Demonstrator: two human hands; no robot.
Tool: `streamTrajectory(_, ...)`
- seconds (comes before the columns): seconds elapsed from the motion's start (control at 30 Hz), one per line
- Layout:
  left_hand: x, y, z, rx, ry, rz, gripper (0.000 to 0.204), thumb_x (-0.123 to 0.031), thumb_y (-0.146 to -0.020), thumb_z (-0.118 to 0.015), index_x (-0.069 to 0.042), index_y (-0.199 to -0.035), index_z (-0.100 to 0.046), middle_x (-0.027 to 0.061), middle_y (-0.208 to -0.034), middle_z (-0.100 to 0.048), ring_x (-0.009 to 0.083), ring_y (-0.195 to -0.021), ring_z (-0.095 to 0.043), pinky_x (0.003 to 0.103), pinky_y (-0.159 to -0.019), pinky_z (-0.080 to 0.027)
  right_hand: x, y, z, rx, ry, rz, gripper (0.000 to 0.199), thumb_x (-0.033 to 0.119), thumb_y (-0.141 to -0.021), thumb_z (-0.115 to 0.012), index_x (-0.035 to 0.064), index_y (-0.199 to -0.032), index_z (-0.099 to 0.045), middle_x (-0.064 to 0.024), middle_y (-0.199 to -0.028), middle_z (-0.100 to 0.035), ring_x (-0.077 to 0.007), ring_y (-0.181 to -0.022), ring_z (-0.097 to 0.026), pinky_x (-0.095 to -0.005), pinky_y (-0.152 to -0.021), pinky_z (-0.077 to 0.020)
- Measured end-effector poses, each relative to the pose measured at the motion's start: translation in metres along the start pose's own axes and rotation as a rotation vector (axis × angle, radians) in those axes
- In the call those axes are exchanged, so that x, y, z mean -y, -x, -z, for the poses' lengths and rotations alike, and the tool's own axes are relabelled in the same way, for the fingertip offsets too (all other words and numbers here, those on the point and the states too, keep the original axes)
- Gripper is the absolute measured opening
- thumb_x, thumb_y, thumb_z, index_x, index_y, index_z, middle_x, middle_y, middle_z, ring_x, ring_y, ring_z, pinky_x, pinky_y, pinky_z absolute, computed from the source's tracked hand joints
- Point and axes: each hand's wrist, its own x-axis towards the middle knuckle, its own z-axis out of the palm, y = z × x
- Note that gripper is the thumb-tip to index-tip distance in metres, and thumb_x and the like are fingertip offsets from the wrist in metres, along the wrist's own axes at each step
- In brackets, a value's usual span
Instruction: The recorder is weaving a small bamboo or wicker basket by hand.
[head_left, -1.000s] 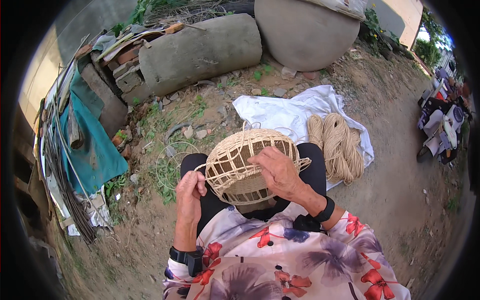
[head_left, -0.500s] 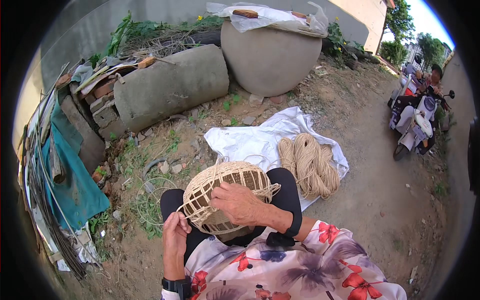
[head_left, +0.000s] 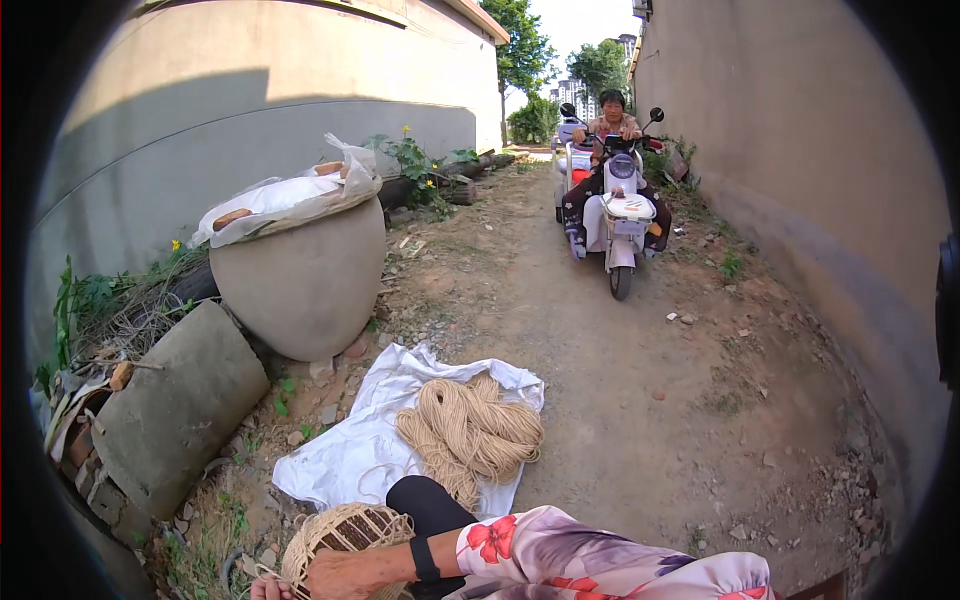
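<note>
At the bottom edge, a pale woven basket [head_left: 325, 527] with an open lattice and dark brown showing through sits by my dark-trousered knee [head_left: 425, 500]. My right hand [head_left: 345, 574] lies closed against it, back upward, its fingertips hidden. Only a few fingers of my left hand [head_left: 268, 588] show, curled at the basket's left side, where they pinch a strand of cord; the rest falls below the picture. Just beyond the knee, thick hanks of tan cord [head_left: 472, 430] lie on a crumpled white sheet [head_left: 345, 455].
On the dirt lane ahead, a person [head_left: 612, 125] sits on a white three-wheeler [head_left: 622, 210] facing me. A big grey vat [head_left: 305, 275] with plastic and bricks on top and a concrete cylinder [head_left: 185, 405] stand left. A plastered wall [head_left: 800, 130] runs along the right.
My view has swung up and to the right, so the basket and hands now sit at the bottom edge. The three-wheeler and its rider now appear near the middle. Both hands stay at the basket.
</note>
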Motion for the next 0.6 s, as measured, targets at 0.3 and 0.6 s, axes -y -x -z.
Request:
streamTrajectory(0.3,-0.029,0.044,-0.013,0.063,-0.936,-0.21,0.021,-0.014,-0.092,-0.063,0.001,-0.104,-0.07,0.0171,-0.098,-0.069,0.0216,-0.083,-0.063,0.035,-0.074,-0.05,0.002,-0.005,-0.01,-0.12,0.007,0.07,0.035,0.04,-0.072,-0.072,0.0051,-0.077,-0.071,-0.0168,-0.065,-0.063,-0.0325,-0.059,-0.061,-0.0438,-0.055,-0.0462)
streamTrajectory(0.6,-0.019,0.04,-0.006,0.254,-0.971,-0.283,0.022,-0.017,-0.097,-0.06,0.002,-0.106,-0.067,0.0127,-0.088,-0.069,0.0204,-0.077,-0.062,0.034,-0.071,-0.05,-0.03,-0.006,-0.047,-0.309,0.124,0.295,0.032,0.042,-0.077,-0.069,0.0095,-0.078,-0.071,-0.0136,-0.068,-0.063,-0.0309,-0.064,-0.061,-0.043,-0.057,-0.0468)
